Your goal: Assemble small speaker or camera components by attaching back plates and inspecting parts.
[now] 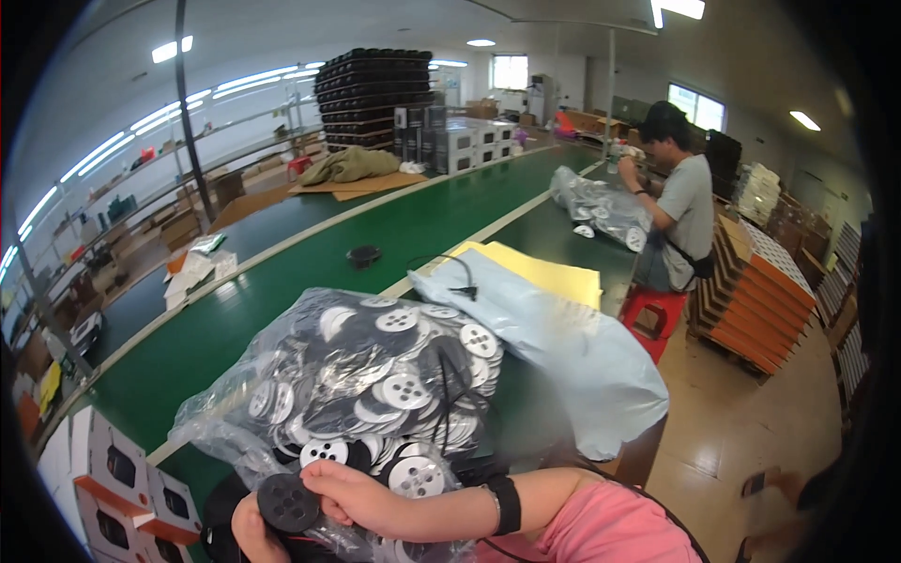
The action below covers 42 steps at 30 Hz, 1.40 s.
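Note:
A round dark disc [284,508] with several holes, like a large button, is upright between my hands at the lower edge. My right hand [349,494], with a black band on its wrist, is closed and pinches the disc's right edge. At the disc's left side my left hand [251,527] curls around it, its fingers partly hidden behind. Just beyond lies a clear plastic bag [225,399], its mouth toward me, full of white-and-black discs [405,391] with holes. A white disc [325,454] lies right above my right hand.
A green conveyor belt [413,223] runs away from me, with a black round part [364,255] on it. Right of the bag lie a pale blue plastic bag [601,375] and a yellow sheet [554,278]. Printed boxes [117,469] stand left. A person [690,192] works farther along.

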Each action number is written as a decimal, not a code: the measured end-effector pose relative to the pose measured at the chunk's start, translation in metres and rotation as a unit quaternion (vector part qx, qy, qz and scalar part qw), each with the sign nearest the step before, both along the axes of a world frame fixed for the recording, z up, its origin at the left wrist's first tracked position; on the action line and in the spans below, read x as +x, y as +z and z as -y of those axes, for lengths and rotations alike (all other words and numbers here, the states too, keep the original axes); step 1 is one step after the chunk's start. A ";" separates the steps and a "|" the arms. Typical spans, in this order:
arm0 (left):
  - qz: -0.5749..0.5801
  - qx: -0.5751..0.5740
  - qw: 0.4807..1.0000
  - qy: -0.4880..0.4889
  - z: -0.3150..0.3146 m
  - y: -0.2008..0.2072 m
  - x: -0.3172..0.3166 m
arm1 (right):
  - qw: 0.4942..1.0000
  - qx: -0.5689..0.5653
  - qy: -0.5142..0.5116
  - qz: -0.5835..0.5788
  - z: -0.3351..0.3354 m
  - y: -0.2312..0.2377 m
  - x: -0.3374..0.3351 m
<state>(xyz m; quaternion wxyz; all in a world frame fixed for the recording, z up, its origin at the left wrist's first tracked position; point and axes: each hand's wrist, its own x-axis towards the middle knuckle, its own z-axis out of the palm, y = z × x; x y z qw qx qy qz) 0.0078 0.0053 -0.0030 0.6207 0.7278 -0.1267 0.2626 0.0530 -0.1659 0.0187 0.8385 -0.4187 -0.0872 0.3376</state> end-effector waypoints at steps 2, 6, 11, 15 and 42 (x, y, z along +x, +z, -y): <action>-0.008 0.006 1.000 0.025 0.003 0.004 -0.002 | 1.000 -0.021 0.011 -0.002 -0.002 0.000 0.000; 0.000 -0.014 0.999 0.038 0.004 0.009 -0.003 | 1.000 -0.005 0.008 -0.001 0.000 0.002 -0.002; -0.013 -0.038 0.998 0.057 0.004 0.006 -0.002 | 0.999 -0.023 0.011 0.026 0.002 0.006 -0.003; -0.018 -0.058 0.997 0.045 0.004 0.006 -0.003 | 0.999 -0.018 0.022 0.029 0.003 0.006 0.000; -0.007 0.008 0.999 0.047 0.006 0.014 -0.004 | 0.999 -0.029 0.015 0.004 0.004 0.007 -0.002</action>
